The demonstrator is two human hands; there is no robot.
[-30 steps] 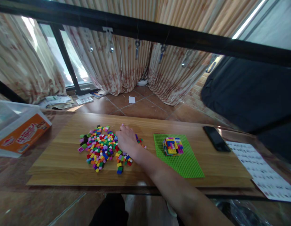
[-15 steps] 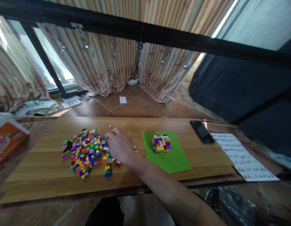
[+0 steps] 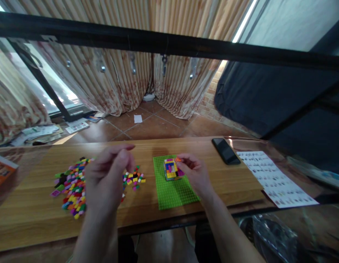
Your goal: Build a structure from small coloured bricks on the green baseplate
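Observation:
My right hand [image 3: 195, 171] pinches a small orange toy brick [image 3: 177, 159] between thumb and forefinger, at the top right edge of a multicoloured block of toy bricks [image 3: 169, 170]. That block stands on a green studded baseplate [image 3: 169, 199]. My left hand [image 3: 107, 179], slightly blurred, is raised in front of the loose brick pile [image 3: 76, 182] and hides part of it. Its fingers are loosely bent, the forefinger reaching past the thumb, and no brick shows in them. A smaller scatter of bricks [image 3: 135, 178] lies between this hand and the baseplate.
A black phone [image 3: 226, 151] lies at the right of the wooden board [image 3: 139, 215]. Beside it is a printed sheet [image 3: 276, 179]. An orange box [image 3: 3, 170] stands at the far left. A dark bar [image 3: 169, 44] crosses above, beyond the board.
My right hand has moved from the brick pile to the block and now holds an orange brick there. My left hand has come into view over the pile. The view has shifted slightly.

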